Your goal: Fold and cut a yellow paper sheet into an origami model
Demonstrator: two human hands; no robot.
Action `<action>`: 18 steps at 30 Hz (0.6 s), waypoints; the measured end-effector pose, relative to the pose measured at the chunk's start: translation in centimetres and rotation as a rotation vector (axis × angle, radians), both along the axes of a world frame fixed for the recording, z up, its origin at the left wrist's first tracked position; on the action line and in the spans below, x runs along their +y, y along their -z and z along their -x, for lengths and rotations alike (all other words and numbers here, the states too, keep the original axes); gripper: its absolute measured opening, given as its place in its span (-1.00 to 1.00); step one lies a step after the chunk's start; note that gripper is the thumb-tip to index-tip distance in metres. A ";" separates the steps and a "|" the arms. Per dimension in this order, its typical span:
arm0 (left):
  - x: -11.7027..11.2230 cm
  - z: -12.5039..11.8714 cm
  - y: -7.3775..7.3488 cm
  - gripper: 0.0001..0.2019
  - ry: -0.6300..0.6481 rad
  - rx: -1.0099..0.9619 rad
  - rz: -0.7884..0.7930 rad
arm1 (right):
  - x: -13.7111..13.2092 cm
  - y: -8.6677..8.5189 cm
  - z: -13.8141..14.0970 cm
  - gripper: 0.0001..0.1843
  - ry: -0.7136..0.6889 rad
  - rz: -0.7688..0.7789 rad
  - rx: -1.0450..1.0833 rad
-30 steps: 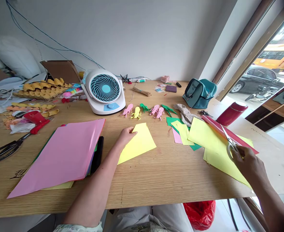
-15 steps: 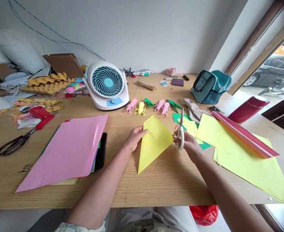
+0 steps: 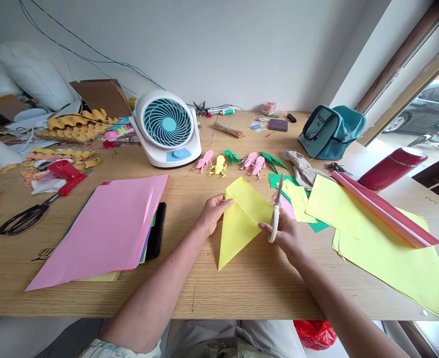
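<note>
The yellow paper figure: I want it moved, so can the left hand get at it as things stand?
Probably yes: nothing seems to stand between the left hand and the yellow paper figure, though that hand grips the yellow sheet.

Yellow paper (image 3: 240, 226): thin, flat, slanted line across, pointy corner at bottom, tilted. Scissors (image 3: 274, 224): white handle, gray blades pointing away, by paper's right side.

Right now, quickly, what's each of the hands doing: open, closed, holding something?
Left hand: closed, pinching the left edge of the yellow paper.
Right hand: closed around white-handled scissors, its thumb against the yellow paper's right side.
</note>
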State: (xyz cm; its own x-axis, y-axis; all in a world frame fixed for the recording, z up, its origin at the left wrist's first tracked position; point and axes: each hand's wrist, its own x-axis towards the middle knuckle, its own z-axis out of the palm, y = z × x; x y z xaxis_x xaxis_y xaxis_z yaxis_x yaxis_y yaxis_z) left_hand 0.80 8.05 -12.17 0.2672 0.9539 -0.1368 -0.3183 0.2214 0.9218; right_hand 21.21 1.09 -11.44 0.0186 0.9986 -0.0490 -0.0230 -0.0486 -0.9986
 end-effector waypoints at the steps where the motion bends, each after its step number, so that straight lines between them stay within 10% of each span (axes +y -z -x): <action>1: 0.0 0.0 -0.1 -0.54 -0.024 -0.005 0.002 | -0.1 0.2 0.2 -0.43 0.024 -0.014 0.019; 18: 0.1 0.4 -0.9 -0.59 -0.235 -0.035 0.005 | -1.0 1.7 1.2 -0.49 0.128 -0.093 0.181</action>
